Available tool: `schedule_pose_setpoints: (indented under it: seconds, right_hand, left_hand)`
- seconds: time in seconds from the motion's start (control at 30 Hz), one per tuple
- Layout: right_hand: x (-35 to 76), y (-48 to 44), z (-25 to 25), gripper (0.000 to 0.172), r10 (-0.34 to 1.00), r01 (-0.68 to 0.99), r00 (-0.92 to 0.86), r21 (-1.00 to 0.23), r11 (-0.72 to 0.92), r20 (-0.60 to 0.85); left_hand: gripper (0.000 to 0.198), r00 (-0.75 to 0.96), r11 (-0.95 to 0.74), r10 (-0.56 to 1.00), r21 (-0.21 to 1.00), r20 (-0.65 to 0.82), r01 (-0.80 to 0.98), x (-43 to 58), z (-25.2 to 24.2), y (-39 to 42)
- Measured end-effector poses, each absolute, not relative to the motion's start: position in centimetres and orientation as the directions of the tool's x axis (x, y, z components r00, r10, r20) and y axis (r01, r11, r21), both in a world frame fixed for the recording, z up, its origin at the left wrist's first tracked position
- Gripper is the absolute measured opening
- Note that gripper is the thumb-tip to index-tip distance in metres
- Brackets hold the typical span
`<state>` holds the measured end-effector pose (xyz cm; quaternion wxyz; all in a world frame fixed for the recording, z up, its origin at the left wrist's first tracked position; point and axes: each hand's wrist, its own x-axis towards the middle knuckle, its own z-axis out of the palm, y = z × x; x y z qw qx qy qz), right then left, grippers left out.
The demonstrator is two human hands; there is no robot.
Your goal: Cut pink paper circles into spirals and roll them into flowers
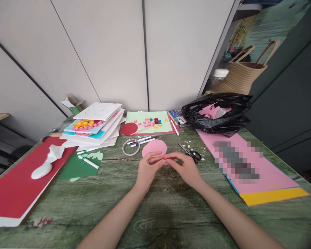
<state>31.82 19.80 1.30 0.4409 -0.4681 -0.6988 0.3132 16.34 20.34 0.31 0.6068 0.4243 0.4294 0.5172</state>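
My left hand (149,169) and my right hand (186,168) meet over the table, thumbs and fingers pinched together on a small pink paper piece (165,162). Its exact shape is mostly covered by my fingertips. Just behind my left hand lies a pink paper circle (155,147), its near edge partly hidden by my fingers. A pair of scissors (194,154) with black handles rests beyond my right hand, among small paper scraps (188,142). To the left of the circle are a roll of tape (123,147) and several markers (142,141).
Small coloured paper rolls (148,122) sit on a pale green sheet (132,117) by the wall, near a red circle (129,128). Left are stacked papers (101,110), green paper (77,167) and red card (12,186). Right are a black bag (223,124) and pink sheets (269,173).
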Motion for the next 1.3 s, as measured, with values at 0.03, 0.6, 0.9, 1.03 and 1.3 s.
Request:
schedule_pose_setpoints:
  seconds: [0.03, 0.6, 0.9, 1.03, 1.3]
  right_hand:
    - [31.8, 19.8, 1.3, 0.017, 0.931, 0.373, -0.167, -0.854, 0.363, 0.324]
    - [31.8, 19.7, 1.5, 0.017, 0.923, 0.311, -0.228, -0.875, 0.372, 0.311]
    - [32.3, 19.9, 1.8, 0.018, 0.92, 0.29, -0.289, -0.892, 0.347, 0.264]
    - [32.5, 20.0, 2.0, 0.019, 0.918, 0.295, -0.306, -0.892, 0.344, 0.253]
    - [32.2, 20.1, 1.8, 0.01, 0.932, 0.326, -0.267, -0.887, 0.326, 0.244]
  left_hand:
    - [0.038, 0.087, 0.108, 0.992, 0.955, -0.087, -0.276, 16.4, 0.3, 20.3]
    - [0.042, 0.079, 0.136, 0.99, 0.931, -0.116, -0.34, 16.5, 0.6, 20.4]
    - [0.048, 0.175, 0.172, 0.977, 0.935, -0.122, -0.311, 16.0, 0.4, 20.8]
    - [0.045, 0.164, 0.132, 0.982, 0.957, -0.091, -0.259, 15.9, 0.6, 20.9]
    - [0.04, 0.191, 0.035, 0.982, 0.986, -0.003, -0.162, 15.9, 0.9, 20.7]
